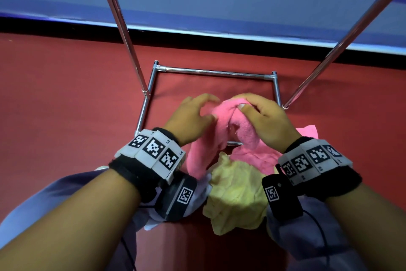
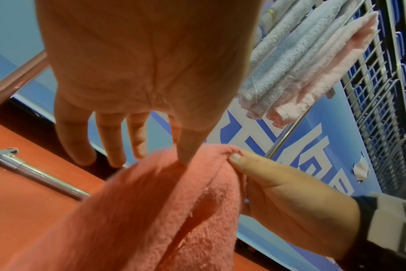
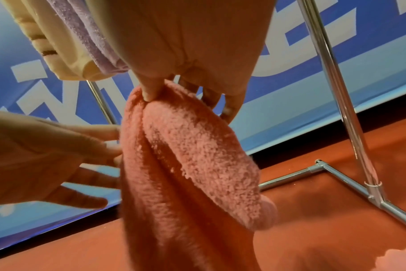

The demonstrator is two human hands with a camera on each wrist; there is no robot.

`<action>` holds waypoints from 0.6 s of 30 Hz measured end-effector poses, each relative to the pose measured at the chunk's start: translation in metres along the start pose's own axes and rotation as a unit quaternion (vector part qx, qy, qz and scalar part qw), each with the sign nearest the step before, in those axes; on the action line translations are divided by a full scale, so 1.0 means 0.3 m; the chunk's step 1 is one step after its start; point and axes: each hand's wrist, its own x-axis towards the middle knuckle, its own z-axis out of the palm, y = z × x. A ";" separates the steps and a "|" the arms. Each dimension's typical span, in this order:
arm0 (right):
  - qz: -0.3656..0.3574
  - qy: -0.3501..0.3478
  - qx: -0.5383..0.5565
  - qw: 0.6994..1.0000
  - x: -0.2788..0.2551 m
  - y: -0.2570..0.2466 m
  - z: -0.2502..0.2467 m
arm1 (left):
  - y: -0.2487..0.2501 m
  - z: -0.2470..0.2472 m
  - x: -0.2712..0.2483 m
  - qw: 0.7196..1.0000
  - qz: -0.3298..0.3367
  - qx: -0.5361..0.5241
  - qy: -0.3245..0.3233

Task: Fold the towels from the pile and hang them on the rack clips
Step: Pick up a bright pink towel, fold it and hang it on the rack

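A pink towel point(image 1: 223, 114) hangs bunched between both hands, above the rack base point(image 1: 211, 71). My right hand point(image 1: 239, 103) pinches the towel's top edge between thumb and fingers, which shows clearly in the right wrist view, where the pink towel point(image 3: 186, 165) drops from the right hand point(image 3: 155, 91). My left hand point(image 1: 206, 106) is open with its fingers spread. In the left wrist view its thumb tip touches the pink towel point(image 2: 162, 210). The drooping end reaches down to the pile.
The pile on the red table holds a yellow towel point(image 1: 235, 193), a second pink towel point(image 1: 252, 157) and a pale one point(image 1: 197, 198). Folded towels point(image 2: 301, 64) hang from the rack above. Slanted chrome posts point(image 1: 123, 29) point(image 1: 342, 44) rise on both sides.
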 end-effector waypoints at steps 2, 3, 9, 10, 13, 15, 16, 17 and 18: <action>-0.011 -0.012 0.013 1.000 -0.004 -0.003 0.013 | 0.004 0.007 0.003 1.000 0.007 -0.016 0.003; -0.012 -0.010 0.017 1.000 -0.006 -0.002 0.017 | 0.005 0.009 0.005 0.999 0.005 -0.040 -0.006; -0.027 0.045 -0.013 0.999 0.005 -0.010 0.004 | 0.008 0.011 -0.008 0.995 0.003 -0.025 -0.101; -0.023 0.052 -0.007 0.998 0.007 -0.016 -0.002 | 0.004 0.009 -0.008 0.995 -0.003 0.002 -0.105; -0.012 0.090 0.008 0.996 0.015 -0.018 -0.016 | -0.008 -0.006 -0.007 0.992 -0.029 0.035 -0.118; -0.005 0.142 -0.033 0.989 0.022 0.004 -0.024 | -0.018 -0.017 -0.007 0.992 -0.044 0.047 -0.108; 0.005 0.163 -0.063 0.985 0.022 0.016 -0.027 | -0.022 -0.022 -0.007 0.994 -0.038 0.053 -0.087; 0.022 0.173 -0.086 0.981 0.023 0.030 -0.029 | -0.025 -0.027 -0.005 0.997 -0.023 0.049 -0.058; 0.047 0.170 -0.093 0.980 0.023 0.037 -0.028 | -0.027 -0.030 -0.002 0.999 -0.005 0.028 -0.029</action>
